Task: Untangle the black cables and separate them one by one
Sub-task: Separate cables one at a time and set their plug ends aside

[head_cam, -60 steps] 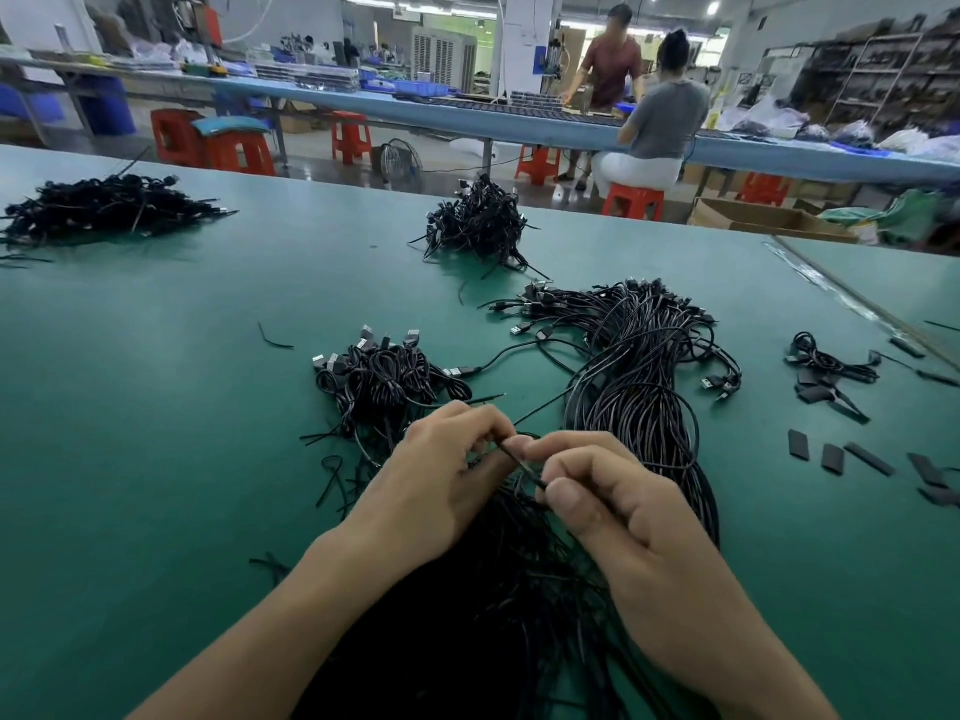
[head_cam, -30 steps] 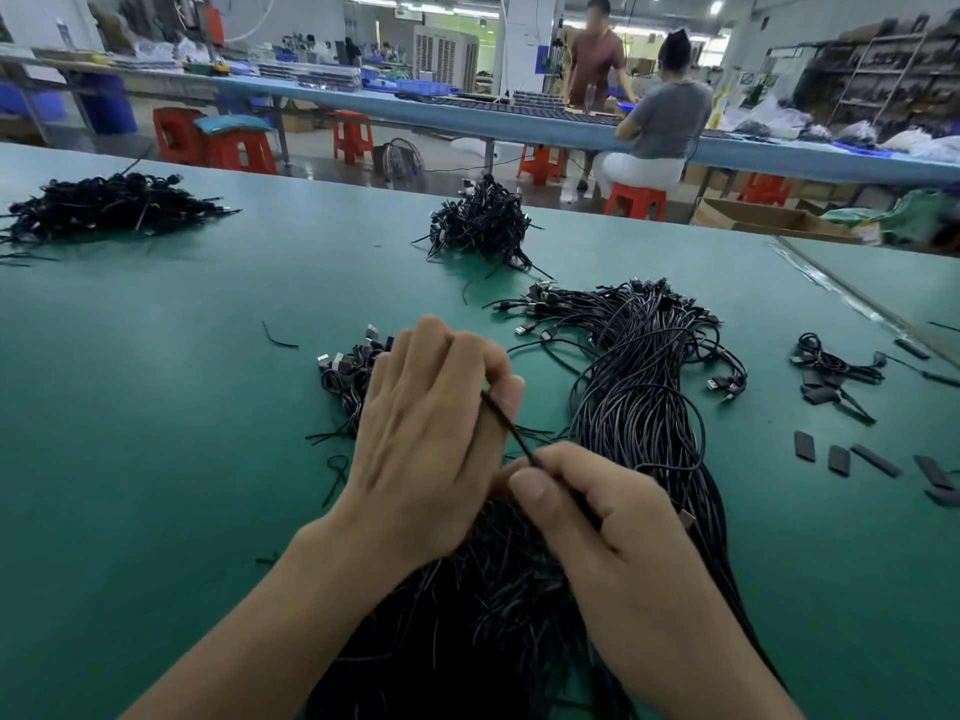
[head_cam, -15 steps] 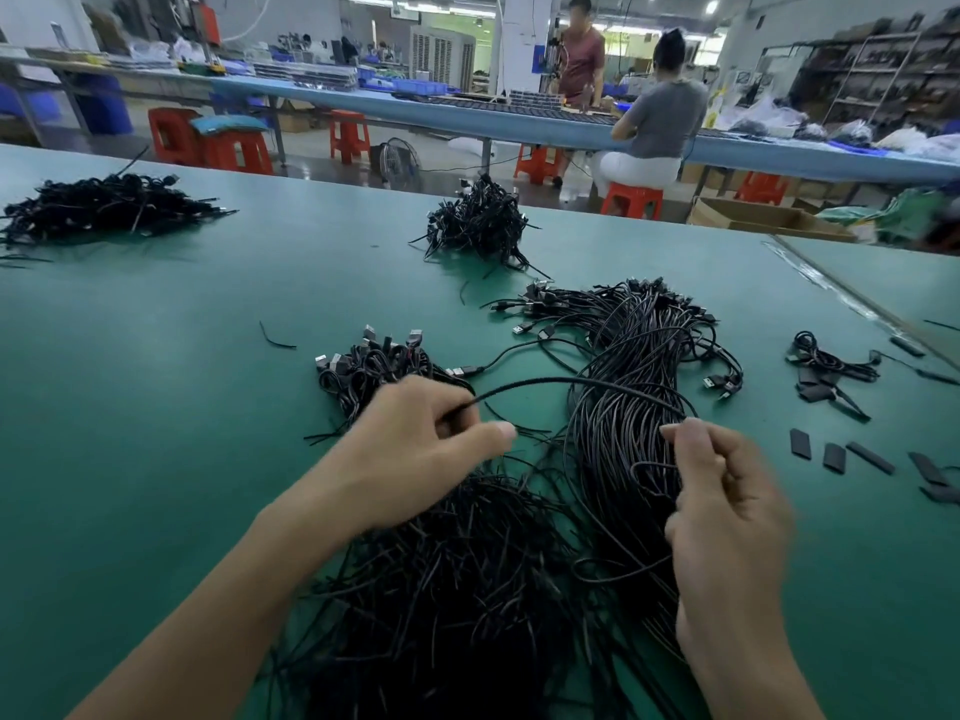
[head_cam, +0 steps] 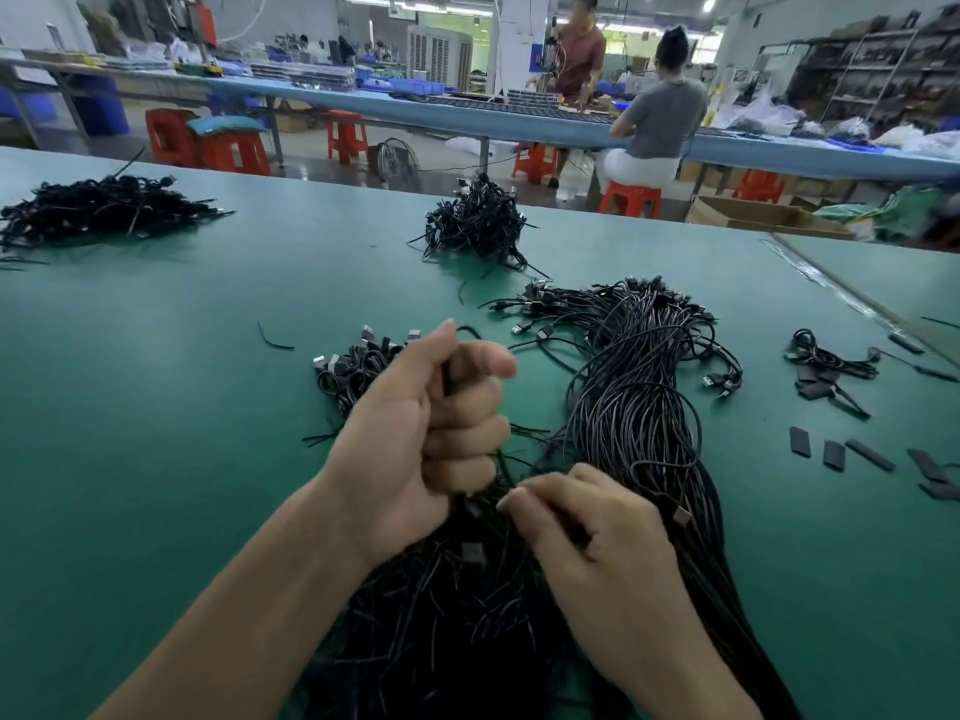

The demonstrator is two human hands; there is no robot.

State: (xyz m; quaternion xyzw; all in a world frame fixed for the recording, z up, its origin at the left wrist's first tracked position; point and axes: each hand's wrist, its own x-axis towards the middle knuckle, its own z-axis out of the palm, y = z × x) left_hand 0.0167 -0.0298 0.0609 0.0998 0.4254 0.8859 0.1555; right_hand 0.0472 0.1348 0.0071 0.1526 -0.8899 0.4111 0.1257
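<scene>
Green tabletop (head_cam: 156, 459): left hand (head_cam: 431, 433) and right hand (head_cam: 592, 532) closer together than before. Left fisted round cable (head_cam: 503, 467); right pinches strand (head_cam: 575, 536); tangled black cables (head_cam: 457, 615) beneath both.

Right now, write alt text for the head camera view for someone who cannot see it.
A person's left hand grips a black cable in its fist while the right hand pinches strands of a tangled cable mass on a green table. Smaller cable piles lie farther back.
</scene>
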